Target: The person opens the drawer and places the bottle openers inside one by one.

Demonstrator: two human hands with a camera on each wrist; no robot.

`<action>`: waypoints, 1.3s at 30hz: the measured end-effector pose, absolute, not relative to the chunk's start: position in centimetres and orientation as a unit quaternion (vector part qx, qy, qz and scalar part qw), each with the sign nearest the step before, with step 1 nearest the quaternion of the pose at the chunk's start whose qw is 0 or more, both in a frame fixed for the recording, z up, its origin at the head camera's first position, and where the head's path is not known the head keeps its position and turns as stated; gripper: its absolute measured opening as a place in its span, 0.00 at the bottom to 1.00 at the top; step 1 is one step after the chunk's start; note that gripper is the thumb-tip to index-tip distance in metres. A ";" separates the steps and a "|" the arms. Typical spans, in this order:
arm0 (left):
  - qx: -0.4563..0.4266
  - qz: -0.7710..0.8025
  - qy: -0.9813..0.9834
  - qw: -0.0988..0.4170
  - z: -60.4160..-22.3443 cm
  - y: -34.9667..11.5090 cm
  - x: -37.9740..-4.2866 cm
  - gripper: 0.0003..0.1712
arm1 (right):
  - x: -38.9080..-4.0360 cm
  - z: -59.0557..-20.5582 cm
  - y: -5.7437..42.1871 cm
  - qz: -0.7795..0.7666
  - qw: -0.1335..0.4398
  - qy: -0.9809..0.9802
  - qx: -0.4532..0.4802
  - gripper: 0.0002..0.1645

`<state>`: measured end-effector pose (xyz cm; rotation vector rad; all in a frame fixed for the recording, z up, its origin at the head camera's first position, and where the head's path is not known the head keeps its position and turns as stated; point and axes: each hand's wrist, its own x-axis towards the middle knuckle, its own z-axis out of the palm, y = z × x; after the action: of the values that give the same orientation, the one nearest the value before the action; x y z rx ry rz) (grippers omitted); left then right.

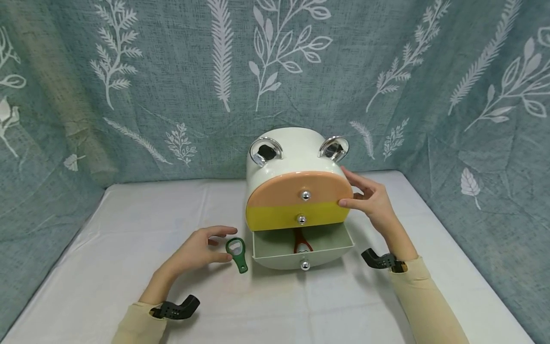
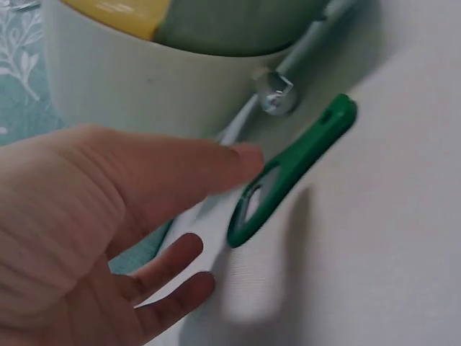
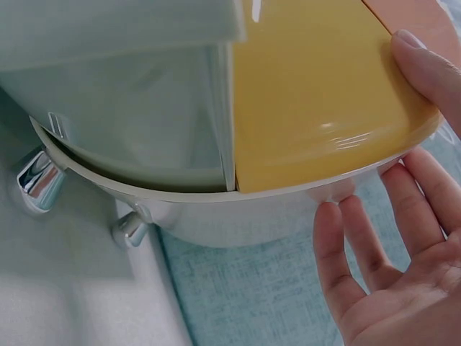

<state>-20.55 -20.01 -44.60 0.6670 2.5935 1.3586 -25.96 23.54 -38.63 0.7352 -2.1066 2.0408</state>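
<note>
My left hand is beside a green bottle opener, thumb and fingers spread apart. In the left wrist view the thumb tip overlaps the opener's ring end; whether they touch I cannot tell. To the right stands a white animal-shaped drawer box with an orange, a yellow and a pale green drawer. The pale green bottom drawer is pulled out, and a red-handled opener lies inside it. My right hand holds the box's right side, thumb on the front and fingers along the white wall.
Silver knobs stick out from the drawer fronts. Two mirror-like round eyes top the box. A white cloth covers the table, and a teal leaf-patterned curtain hangs behind and at both sides.
</note>
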 end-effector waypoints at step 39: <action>0.259 0.374 0.886 0.089 -45.3 -19.5 -20.5 0.28 | -25.8 -38.6 23.5 0.682 0.051 -0.689 0.241 0.43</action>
<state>-20.53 -19.51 -45.26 0.7706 2.6368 1.1116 -25.76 23.52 -38.59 0.7333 -2.0968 2.0754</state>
